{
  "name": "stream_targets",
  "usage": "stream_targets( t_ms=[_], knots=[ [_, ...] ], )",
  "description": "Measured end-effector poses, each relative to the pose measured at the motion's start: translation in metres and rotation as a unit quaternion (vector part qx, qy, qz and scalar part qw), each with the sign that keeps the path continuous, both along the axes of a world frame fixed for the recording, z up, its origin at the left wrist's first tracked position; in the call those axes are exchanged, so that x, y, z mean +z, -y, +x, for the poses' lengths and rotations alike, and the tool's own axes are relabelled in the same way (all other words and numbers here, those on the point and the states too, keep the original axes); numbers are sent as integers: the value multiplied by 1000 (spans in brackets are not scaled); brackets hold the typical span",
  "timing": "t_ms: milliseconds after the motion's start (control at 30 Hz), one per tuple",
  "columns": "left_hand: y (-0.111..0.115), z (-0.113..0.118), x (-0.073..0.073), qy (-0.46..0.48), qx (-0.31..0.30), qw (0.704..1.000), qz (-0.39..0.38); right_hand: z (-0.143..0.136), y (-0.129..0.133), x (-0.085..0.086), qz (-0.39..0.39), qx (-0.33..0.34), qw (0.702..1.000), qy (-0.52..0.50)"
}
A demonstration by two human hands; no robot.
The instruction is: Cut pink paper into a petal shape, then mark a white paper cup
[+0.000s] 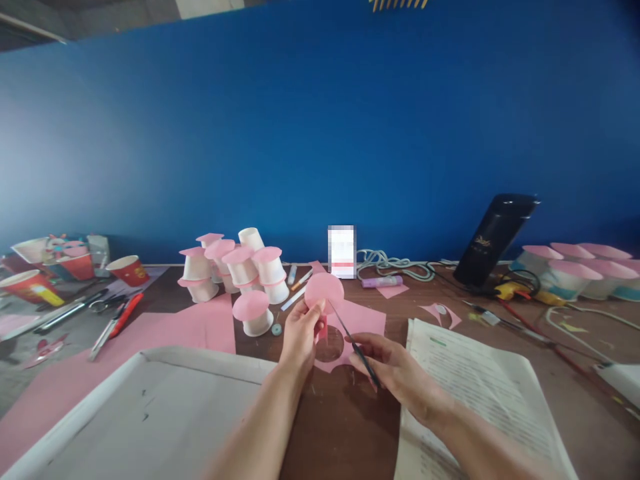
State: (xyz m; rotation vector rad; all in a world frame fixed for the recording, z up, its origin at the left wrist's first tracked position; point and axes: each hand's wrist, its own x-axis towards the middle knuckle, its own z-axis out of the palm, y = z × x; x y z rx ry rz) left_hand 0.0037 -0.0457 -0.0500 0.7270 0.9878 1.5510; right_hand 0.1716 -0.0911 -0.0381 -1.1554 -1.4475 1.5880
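Note:
A round pink paper disc (325,293) is pinched between the thumb and fingers of my left hand (303,330), its face turned toward me. My right hand (387,367) grips black-handled scissors (361,357), seen nearly edge-on. Their thin grey tip meets the disc's lower right edge. Under both hands lies a pink paper sheet (367,320) with a round hole cut in it. Left of my left hand stands a white paper cup (257,325) topped with a pink disc. Behind it are several stacked white cups (243,270) with pink discs.
A white box lid (200,400) lies front left, printed paper (475,393) front right. A black bottle (495,240) leans against the blue wall (320,133). Further items are a purple glue stick (381,282), a red-handled cutter (117,323), cables (400,263), red cups (129,270) and lidded tubs (570,277).

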Motion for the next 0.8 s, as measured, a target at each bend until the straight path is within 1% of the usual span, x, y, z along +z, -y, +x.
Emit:
stream_targets(
  t_ms=[133, 233, 467, 800],
  knots=[
    [0, 3, -2, -22, -4, 1000, 8, -4, 3, 3, -9, -27, 1000, -6],
    [1, 4, -1, -36, -9, 999, 11, -5, 2, 1, 6, -42, 999, 9],
    [3, 6, -1, -53, -5, 999, 9, -3, -2, -12, 30, -43, 998, 41],
    [3, 4, -1, -42, -11, 999, 16, -2, -1, -11, 36, -39, 997, 55]
  ],
)
